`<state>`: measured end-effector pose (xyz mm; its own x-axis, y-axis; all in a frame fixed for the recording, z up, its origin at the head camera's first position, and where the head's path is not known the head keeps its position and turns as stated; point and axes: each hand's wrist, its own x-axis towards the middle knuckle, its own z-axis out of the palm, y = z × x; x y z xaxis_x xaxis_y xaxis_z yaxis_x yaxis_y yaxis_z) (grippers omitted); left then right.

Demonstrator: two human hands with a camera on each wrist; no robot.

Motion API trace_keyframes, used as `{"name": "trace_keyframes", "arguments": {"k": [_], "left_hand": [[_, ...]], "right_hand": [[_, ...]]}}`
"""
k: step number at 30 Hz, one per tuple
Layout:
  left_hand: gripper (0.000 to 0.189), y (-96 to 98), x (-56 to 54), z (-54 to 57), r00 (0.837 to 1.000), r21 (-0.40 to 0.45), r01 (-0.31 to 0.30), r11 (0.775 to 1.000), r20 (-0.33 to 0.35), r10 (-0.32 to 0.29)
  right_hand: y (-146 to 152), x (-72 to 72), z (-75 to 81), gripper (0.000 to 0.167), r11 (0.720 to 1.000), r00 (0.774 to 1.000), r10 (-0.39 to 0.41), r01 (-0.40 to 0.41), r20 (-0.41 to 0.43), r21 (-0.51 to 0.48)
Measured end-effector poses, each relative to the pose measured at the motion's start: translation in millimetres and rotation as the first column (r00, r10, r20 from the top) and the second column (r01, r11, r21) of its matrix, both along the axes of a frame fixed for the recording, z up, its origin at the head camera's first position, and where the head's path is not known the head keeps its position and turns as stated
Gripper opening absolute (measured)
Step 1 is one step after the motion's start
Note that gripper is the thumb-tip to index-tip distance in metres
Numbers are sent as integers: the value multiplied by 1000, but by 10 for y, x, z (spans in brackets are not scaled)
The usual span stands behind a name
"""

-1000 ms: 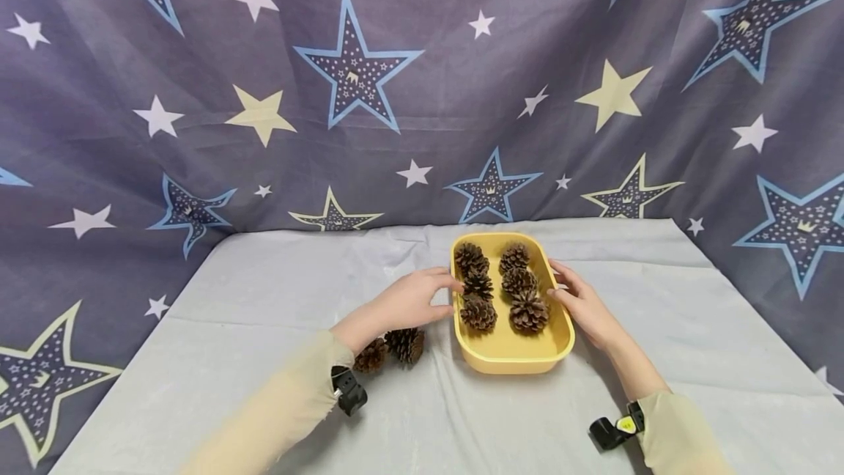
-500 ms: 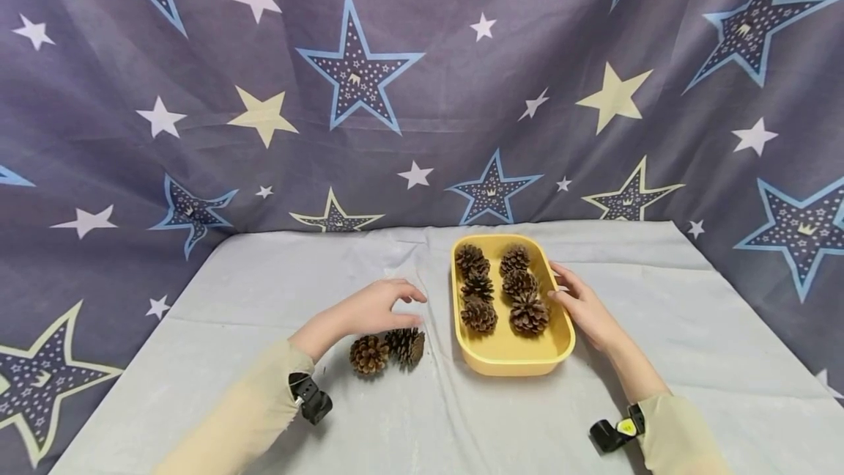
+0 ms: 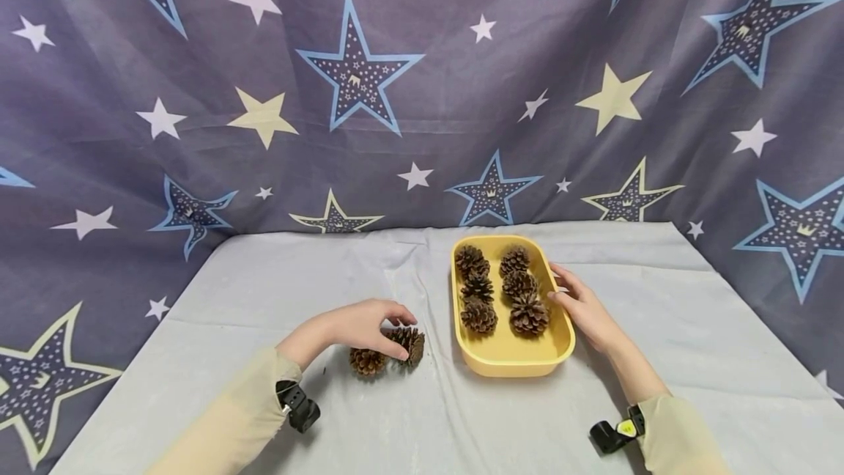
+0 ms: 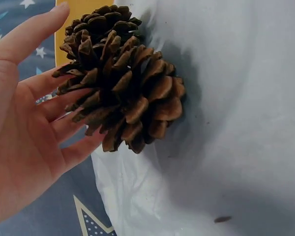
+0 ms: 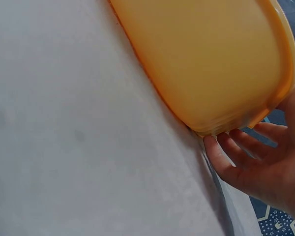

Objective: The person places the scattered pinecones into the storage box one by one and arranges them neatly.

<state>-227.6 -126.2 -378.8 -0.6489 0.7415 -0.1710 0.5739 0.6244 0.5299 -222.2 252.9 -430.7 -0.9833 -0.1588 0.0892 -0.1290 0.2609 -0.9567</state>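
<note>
My left hand (image 3: 359, 325) reaches over two brown pine cones lying side by side left of a yellow plastic box. Its thumb and fingers are spread around the right pine cone (image 3: 415, 345), and its palm partly covers the left pine cone (image 3: 367, 363). From the left wrist, the fingers pass behind the nearer pine cone (image 4: 123, 98), while the thumb stands apart from the farther pine cone (image 4: 101, 22). My right hand (image 3: 587, 314) holds the box (image 3: 508, 366) by its right side, thumb at the rim, fingertips against the outer wall.
Inside the box stand two rows of pine cones (image 3: 478, 314), several in all. A pale grey cloth (image 3: 409, 431) covers the table. Behind it hangs a dark curtain (image 3: 422, 94) patterned with stars. Small dark flecks (image 4: 222, 219) lie on the cloth.
My left hand has moved from the box's left rim leftward and down to the two loose pine cones. The right hand and the box have stayed in place.
</note>
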Motion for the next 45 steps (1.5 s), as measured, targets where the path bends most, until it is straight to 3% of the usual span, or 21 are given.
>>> {"name": "trace_keyframes", "arguments": {"k": [8, 19, 25, 32, 36, 41, 45], "left_hand": [[61, -28, 40, -51, 998, -18, -14, 1000, 61, 15], [55, -8, 46, -78, 999, -20, -19, 1000, 48, 20], [54, 25, 36, -73, 1000, 3, -19, 1000, 18, 19], [55, 58, 7, -36, 996, 38, 20, 999, -89, -17], [55, 66, -1, -7, 992, 55, 10, 998, -128, -2], [56, 81, -5, 36, 989, 79, -17, 997, -145, 29], [57, 92, -14, 85, 993, 124, -19, 992, -117, 34]], "right_hand": [[-1, 4, -6, 59, 1000, 1000, -5, 5, -6, 3], [-3, -1, -12, 59, 1000, 1000, 7, -7, 5, -15], [1, 9, 1, 59, 1000, 1000, 3, -3, 13, -9], [1, 14, 17, 59, 1000, 1000, 1, -1, 15, 4], [1, 9, 18, 59, 1000, 1000, 3, -4, 13, 8], [4, 3, 14, 59, 1000, 1000, 3, -3, 12, 7], [4, 2, 11, 59, 1000, 1000, 0, 0, 13, 8]]}}
